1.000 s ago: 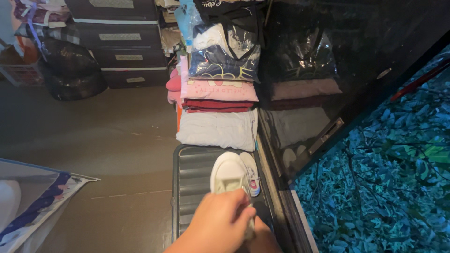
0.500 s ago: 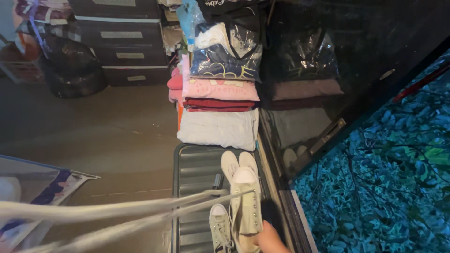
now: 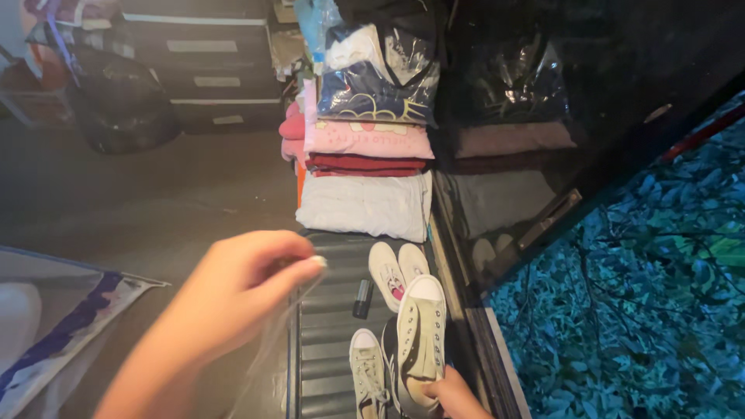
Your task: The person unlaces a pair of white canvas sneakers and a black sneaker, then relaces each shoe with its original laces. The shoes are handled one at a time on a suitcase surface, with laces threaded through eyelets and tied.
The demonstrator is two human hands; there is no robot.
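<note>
Right hand [image 3: 450,392] grips the heel of a pale canvas high-top sneaker [image 3: 421,341], tilted over its mate on the dark ribbed suitcase [image 3: 330,310]. Left hand [image 3: 240,287] pinches a blurred translucent plastic bag [image 3: 268,353]. Risk: the sneaker tips over, knocking the small white shoes [image 3: 397,268].

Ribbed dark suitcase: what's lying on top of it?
On the suitcase: a small white pair of shoes, a dark cylinder, and two pale canvas sneakers, one tipped up under the right hand. The near end is out of frame.
</note>
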